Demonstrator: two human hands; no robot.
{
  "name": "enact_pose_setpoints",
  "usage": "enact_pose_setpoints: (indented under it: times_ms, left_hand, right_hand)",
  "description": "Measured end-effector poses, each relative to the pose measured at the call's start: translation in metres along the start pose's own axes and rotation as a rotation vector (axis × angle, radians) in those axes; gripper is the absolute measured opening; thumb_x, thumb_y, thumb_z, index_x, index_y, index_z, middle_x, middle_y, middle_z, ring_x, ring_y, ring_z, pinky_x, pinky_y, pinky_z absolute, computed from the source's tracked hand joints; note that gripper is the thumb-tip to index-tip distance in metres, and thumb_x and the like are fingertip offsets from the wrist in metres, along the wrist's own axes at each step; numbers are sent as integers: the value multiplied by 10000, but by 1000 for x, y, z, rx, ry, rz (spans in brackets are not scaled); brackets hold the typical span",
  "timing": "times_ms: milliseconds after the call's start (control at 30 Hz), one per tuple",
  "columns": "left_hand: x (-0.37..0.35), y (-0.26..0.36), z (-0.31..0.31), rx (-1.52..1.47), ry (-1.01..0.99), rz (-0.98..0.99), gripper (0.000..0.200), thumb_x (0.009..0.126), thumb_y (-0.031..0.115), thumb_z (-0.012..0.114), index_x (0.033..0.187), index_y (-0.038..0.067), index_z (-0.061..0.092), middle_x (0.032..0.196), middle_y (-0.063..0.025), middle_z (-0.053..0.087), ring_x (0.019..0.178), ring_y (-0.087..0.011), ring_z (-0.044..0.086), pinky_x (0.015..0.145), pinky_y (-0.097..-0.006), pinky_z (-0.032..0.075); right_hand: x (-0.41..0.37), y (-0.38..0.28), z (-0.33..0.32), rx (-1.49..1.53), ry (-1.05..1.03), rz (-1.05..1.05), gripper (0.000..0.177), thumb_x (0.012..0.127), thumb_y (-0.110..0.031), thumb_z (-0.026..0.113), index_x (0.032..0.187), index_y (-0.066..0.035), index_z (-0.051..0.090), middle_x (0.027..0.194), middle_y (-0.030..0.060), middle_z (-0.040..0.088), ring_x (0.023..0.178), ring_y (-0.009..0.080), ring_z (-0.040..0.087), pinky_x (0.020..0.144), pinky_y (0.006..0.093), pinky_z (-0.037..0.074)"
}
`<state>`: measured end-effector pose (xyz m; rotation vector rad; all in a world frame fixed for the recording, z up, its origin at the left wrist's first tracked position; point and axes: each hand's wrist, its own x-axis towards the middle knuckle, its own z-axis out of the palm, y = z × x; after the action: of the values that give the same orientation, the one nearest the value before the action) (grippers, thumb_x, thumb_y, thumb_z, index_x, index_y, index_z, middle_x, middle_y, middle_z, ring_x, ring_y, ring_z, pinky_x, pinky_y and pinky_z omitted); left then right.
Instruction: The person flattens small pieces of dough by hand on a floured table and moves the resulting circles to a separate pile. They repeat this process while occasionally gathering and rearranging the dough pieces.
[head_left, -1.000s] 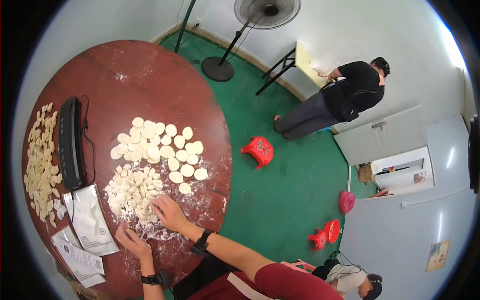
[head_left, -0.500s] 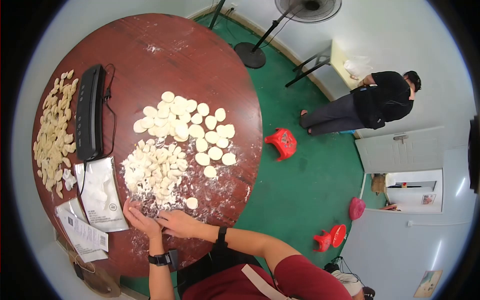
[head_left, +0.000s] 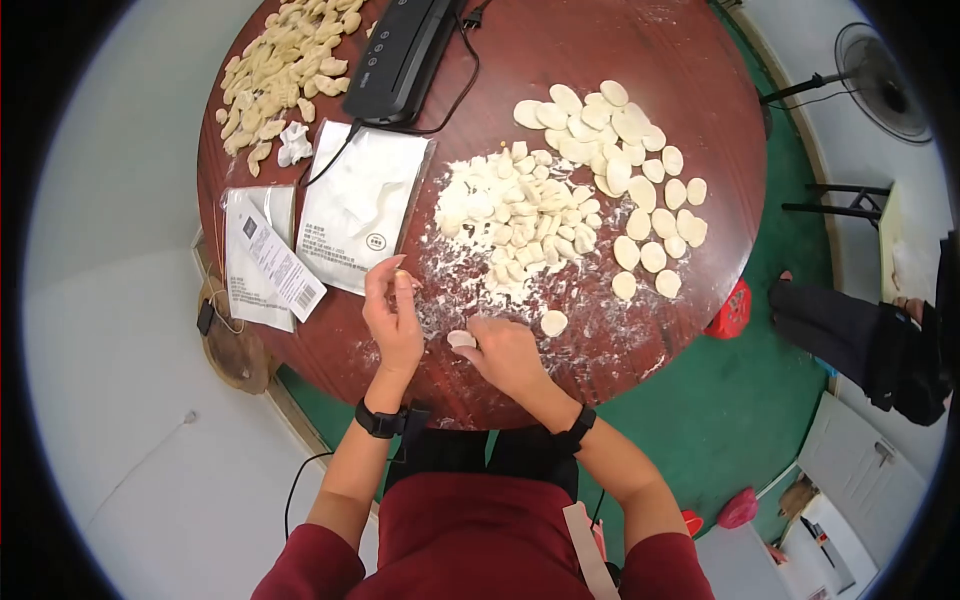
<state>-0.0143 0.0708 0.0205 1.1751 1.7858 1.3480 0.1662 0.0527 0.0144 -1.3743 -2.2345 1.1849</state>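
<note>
If pinched too hard, expect tearing in the pale dough piece [head_left: 462,340] held at ten o'clock in the right hand [head_left: 508,357]; if shifting toward two, risk squashing the loose disc [head_left: 553,323]. Cannot tell of anything held in the left hand [head_left: 394,323], thumb near fingers, nor see the pale dough piece's underside or, toward the view's eleven, the cut-off end of the black machine [head_left: 403,62].

Dough disc [head_left: 462,340] in right grip [head_left: 506,356]

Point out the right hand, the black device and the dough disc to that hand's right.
Right hand [head_left: 508,355]: head view, back of hand.
Black device [head_left: 402,58]: head view, top face.
Dough disc [head_left: 554,323]: head view, middle of its top.
</note>
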Motion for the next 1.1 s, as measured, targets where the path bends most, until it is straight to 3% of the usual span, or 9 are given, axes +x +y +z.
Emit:
enact_pose_setpoints:
  times_ms: [67, 133, 200, 300, 367, 500, 633, 867, 1100]
  left_hand:
    - [-6, -2, 3, 18, 6, -26, 238, 1074, 110, 505, 1255, -11, 599, 1004, -76, 633, 883, -118, 579, 810, -267, 479]
    - [-12, -3, 7, 139, -27, 79, 232, 1057, 112, 521, 1223, -17, 619, 1033, -123, 649, 848, -187, 628, 791, -339, 506]
    - [-18, -7, 12, 286, -44, 160, 227, 1022, 100, 539, 1200, -9, 628, 1028, -168, 640, 967, -323, 606, 891, -418, 477]
    - [-23, -9, 24, 329, -74, 231, 232, 1004, 96, 549, 1205, 8, 622, 1049, -179, 630, 1031, -358, 574, 940, -456, 446]
    - [-27, -20, 36, 384, -131, 264, 302, 987, 103, 562, 1278, 33, 601, 1253, -191, 570, 1201, -383, 497, 1055, -494, 376]
    - [-33, -21, 57, 577, -175, 332, 535, 933, 158, 657, 1441, 96, 502, 1466, -181, 411, 1346, -418, 344, 1140, -572, 251]
    - [-34, -29, 67, 679, -215, 439, 648, 924, 240, 694, 1510, 139, 436, 1535, -183, 355, 1382, -406, 325, 1138, -594, 249]
    - [-35, -37, 67, 699, -199, 481, 727, 892, 259, 716, 1530, 126, 393, 1540, -192, 353, 1386, -397, 329, 1137, -606, 241]
    - [-34, -39, 70, 747, -218, 425, 738, 927, 385, 649, 1554, 134, 351, 1601, -228, 259, 1483, -432, 228, 1183, -680, 133]
  right_hand:
    - [0, 0, -8, -77, 52, 25, 258, 892, -283, 743, 872, -54, 626, 845, 119, 654, 785, 341, 662, 672, 437, 522]
    - [0, 11, -20, -137, 265, 110, 218, 900, -240, 734, 887, -56, 617, 842, 124, 646, 757, 338, 643, 655, 446, 501]
    - [1, 38, -33, -97, 554, 101, 152, 907, -164, 707, 911, -43, 614, 843, 140, 626, 783, 354, 621, 701, 472, 481]
    - [10, 62, -55, -192, 663, 169, 132, 906, -115, 689, 976, -32, 614, 901, 156, 612, 872, 375, 595, 773, 473, 461]
    - [17, 74, -60, -306, 804, 134, 221, 891, -114, 704, 1078, -37, 613, 989, 153, 600, 956, 377, 567, 832, 477, 435]
    - [24, 84, -47, -470, 799, 113, 342, 869, -138, 735, 1171, -51, 601, 1065, 142, 583, 1006, 362, 551, 864, 490, 416]
    - [27, 80, -31, -479, 778, 58, 419, 838, -180, 777, 1207, -78, 606, 1092, 127, 576, 1030, 340, 543, 889, 507, 391]
    - [22, 77, -17, -477, 601, -117, 454, 840, -311, 765, 1233, -141, 613, 1114, 76, 579, 1033, 272, 536, 936, 471, 345]
    - [20, 79, -13, -509, 487, -124, 528, 885, -426, 694, 1345, -193, 581, 1252, 87, 496, 1151, 272, 496, 1001, 516, 315]
